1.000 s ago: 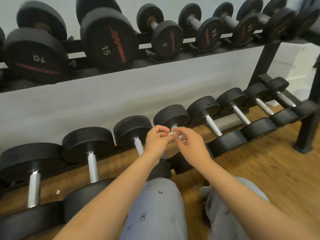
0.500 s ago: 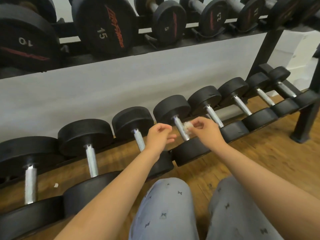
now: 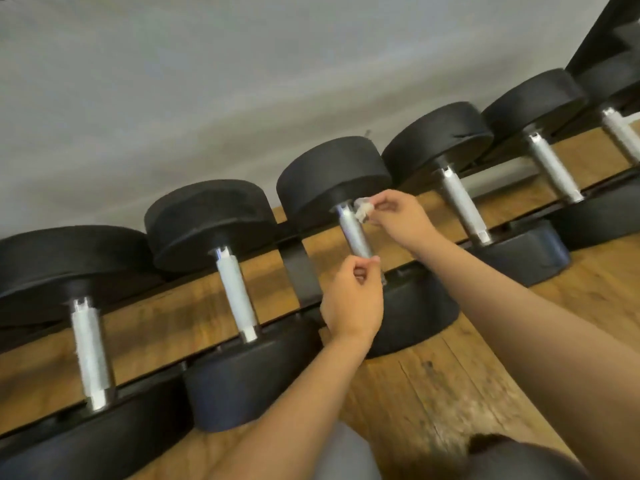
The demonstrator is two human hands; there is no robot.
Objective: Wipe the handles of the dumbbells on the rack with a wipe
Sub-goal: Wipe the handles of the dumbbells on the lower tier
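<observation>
At the centre of the frame the right hand (image 3: 398,216) pinches a small crumpled white wipe (image 3: 363,208) between thumb and fingertips, its grip narrow and closed on the wipe, which touches the upper end of a silver handle (image 3: 355,233) just below the rear black head (image 3: 332,174) of the middle dumbbell. The left hand (image 3: 353,299) sits just below, at the lower end of the same handle, fingers curled with thumb and forefinger close together; whether this grip holds the handle, something small, or nothing, I cannot tell. To do this step well, the wipe probably ought to be opened out somewhat and wrapped around the bar, then drawn along its whole length toward the front head (image 3: 415,306), with a twist so that the underside and the knurling are covered, not only the top. The left hand could steady the dumbbell against rolling in its cradle. The other handles, one at the lower left (image 3: 91,348), one left of centre (image 3: 239,296) and one right of centre (image 3: 464,206), lie parallel in the same row and look dry, so they likely remain to be done. The dumbbells rest on a low black rack (image 3: 298,268) whose rails run diagonally from lower left to upper right. Beneath lies a wooden floor (image 3: 450,393), worn and scuffed at the lower right, and a plain pale wall (image 3: 242,81) fills the upper half of the frame.
</observation>
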